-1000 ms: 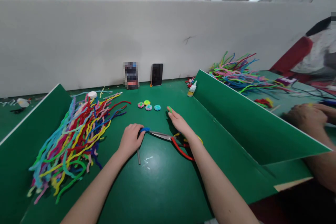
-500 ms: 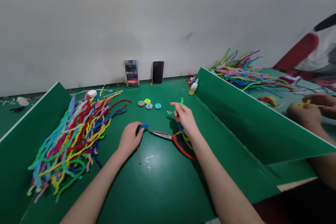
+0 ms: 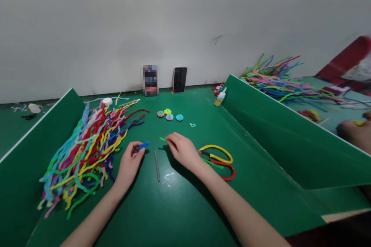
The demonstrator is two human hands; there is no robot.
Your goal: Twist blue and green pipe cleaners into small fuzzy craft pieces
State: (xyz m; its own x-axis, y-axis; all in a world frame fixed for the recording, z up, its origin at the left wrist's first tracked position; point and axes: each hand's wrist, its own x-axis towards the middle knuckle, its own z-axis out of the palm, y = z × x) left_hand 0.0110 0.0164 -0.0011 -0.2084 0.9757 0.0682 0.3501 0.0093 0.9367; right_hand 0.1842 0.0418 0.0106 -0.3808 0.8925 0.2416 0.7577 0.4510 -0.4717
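Between the thumb and fingers of my left hand [image 3: 131, 162] is a blue piece of pipe cleaner [image 3: 143, 145], its end pointing right. My right hand [image 3: 183, 150] pinches a short green pipe cleaner [image 3: 162, 139] whose tip points left, toward the blue one; the two are apart. A thin grey rod [image 3: 157, 165] lies on the table between my hands. Scissors with yellow and red handles [image 3: 217, 153] lie under and beside my right wrist, their blades hidden by my hand. A longer green pipe cleaner [image 3: 213, 163] lies across the handles.
A heap of coloured pipe cleaners [image 3: 87, 154] lies left. Several small fuzzy discs [image 3: 169, 117], green scraps [image 3: 193, 125] and a glue bottle [image 3: 220, 97] are farther back. Two phones [image 3: 179, 80] lean on the wall. Green dividers [image 3: 275, 131] flank the space; a co-worker's hand [image 3: 353, 133] shows beyond.
My right hand has come down and left from above the scissors, bringing the green piece near my left hand. My left hand has shifted slightly left and down, uncovering the rod.
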